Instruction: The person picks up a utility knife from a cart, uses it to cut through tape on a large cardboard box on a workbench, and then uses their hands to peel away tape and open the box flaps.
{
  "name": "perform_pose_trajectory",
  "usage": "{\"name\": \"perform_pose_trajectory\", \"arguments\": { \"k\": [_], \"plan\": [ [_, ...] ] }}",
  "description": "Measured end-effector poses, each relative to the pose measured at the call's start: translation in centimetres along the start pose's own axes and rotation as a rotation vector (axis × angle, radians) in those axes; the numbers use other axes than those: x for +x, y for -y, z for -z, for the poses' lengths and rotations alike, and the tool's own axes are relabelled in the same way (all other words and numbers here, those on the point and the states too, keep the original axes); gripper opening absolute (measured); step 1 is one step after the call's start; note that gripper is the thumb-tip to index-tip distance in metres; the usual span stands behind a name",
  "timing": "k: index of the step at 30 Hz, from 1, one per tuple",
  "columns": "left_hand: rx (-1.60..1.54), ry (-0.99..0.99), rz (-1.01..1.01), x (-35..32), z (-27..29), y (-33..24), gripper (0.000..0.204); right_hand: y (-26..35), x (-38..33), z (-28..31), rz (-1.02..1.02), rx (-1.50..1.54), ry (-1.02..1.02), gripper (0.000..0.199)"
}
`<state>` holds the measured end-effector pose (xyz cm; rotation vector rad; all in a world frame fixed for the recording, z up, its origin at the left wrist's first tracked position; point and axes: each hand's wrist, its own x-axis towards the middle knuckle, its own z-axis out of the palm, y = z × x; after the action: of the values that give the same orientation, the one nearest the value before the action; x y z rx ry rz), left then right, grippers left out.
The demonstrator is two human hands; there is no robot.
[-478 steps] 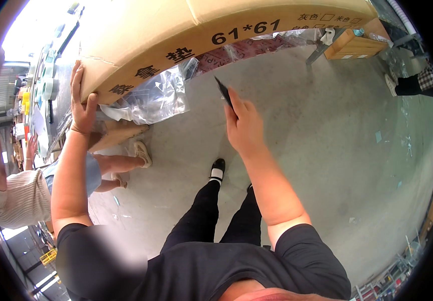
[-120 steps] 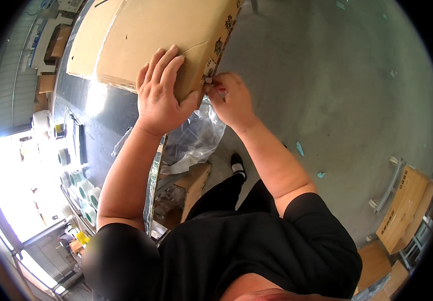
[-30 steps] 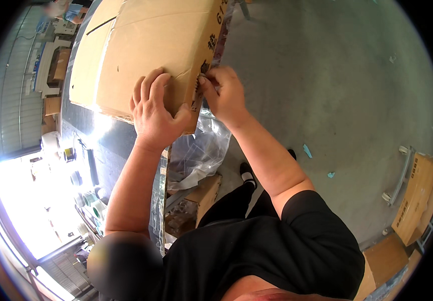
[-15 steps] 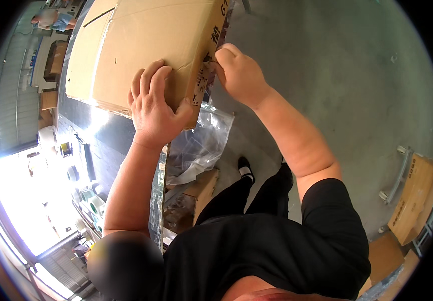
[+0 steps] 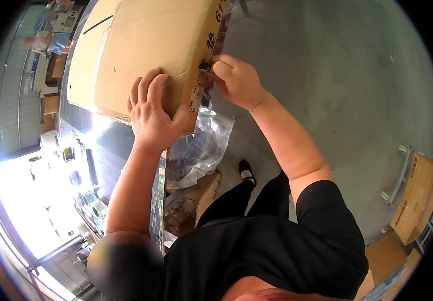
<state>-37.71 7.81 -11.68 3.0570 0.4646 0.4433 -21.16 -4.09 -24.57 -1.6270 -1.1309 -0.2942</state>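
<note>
The box (image 5: 141,55) lies flat on the tabletop (image 5: 103,145), at the far side and left of centre, its printed side (image 5: 198,93) facing right and its near corner reaching past the tabletop's edge. The left hand (image 5: 153,118) rests on the box's top near that corner, fingers spread apart and holding nothing, the thumb by the right-hand edge; it has hardly shifted over the last second. The right hand (image 5: 239,83) is what has changed: a second ago its fingertips were tucked against the printed side, and now the hand sits a little farther to the right, its fingers together beside a small, thin scrap (image 5: 205,66) at that side. Whether they are clamped on the scrap is too small to tell. The box has barely moved, so the left hand seems to be steadying it well enough; the work on the printed side looks to be partway along, with the scrap apparently not yet free. Below the corner hangs a clear bag (image 5: 204,143), with an open carton (image 5: 209,193) nearer, beneath it.
</note>
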Motion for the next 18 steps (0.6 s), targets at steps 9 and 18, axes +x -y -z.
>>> {"name": "perform_pose_trajectory", "arguments": {
  "k": [9, 18],
  "plan": [
    [0.001, -0.026, 0.004, -0.2, 0.0, 0.3, 0.064, -0.2, -0.6, -0.4, -0.132, 0.146, -0.068, 0.007],
    [-0.011, -0.030, 0.003, 0.2, -0.4, -0.3, 0.064, 1.4, -7.2, -4.4, -0.859, 0.684, -0.179, 0.007]
  ]
}}
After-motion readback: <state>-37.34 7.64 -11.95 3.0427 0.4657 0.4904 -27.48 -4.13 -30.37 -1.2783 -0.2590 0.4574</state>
